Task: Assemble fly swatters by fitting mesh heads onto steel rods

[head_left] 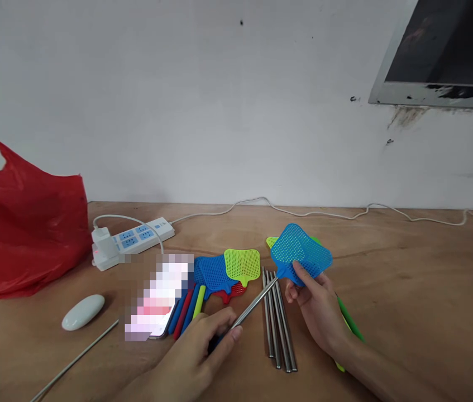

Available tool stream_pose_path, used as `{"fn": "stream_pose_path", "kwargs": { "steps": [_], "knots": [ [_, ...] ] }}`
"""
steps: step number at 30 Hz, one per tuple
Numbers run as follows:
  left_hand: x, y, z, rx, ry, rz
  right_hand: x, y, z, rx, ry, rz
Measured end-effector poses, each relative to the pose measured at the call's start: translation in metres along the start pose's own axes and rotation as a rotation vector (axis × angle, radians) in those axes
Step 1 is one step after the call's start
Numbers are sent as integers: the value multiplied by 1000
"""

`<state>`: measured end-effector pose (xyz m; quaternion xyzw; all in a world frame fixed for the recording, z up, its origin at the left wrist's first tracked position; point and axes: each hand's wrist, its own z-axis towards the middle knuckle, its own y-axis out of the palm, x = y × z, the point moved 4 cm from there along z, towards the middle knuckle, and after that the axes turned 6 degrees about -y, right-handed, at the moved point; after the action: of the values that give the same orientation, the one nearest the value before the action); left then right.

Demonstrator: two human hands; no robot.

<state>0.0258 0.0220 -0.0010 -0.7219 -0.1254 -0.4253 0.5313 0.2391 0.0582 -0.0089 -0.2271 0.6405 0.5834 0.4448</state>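
My right hand (318,310) pinches a blue mesh fly-swatter head (299,251) by its neck, held just above the wooden table. My left hand (202,346) is closed round the dark grip of a thin metal rod (255,306), whose tip points into the neck of that blue head. Several more steel rods (278,324) lie side by side on the table between my hands. Further left lie loose blue (213,273), yellow-green (242,263) and red swatter heads, with coloured handle sleeves (188,310) beside them.
A red plastic bag (22,234) stands at the left. A white power strip (133,240) with cable, a white oval object (82,311), a phone (156,298) and a long thin rod (72,363) lie on the table (420,290). A green handle (349,321) lies under my right wrist.
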Motion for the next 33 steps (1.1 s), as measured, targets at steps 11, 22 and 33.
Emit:
{"fn": "stream_pose_path", "kwargs": {
  "steps": [11,22,33],
  "knots": [
    [-4,1,-2,-10,-7,76,10,9,-20,-161,-24,-171],
    [3,-2,-2,15,8,19,1,10,-14,-85,34,-53],
    [-4,-7,-3,110,-27,38,-3,1,0,-80,-10,-13]
  ]
}}
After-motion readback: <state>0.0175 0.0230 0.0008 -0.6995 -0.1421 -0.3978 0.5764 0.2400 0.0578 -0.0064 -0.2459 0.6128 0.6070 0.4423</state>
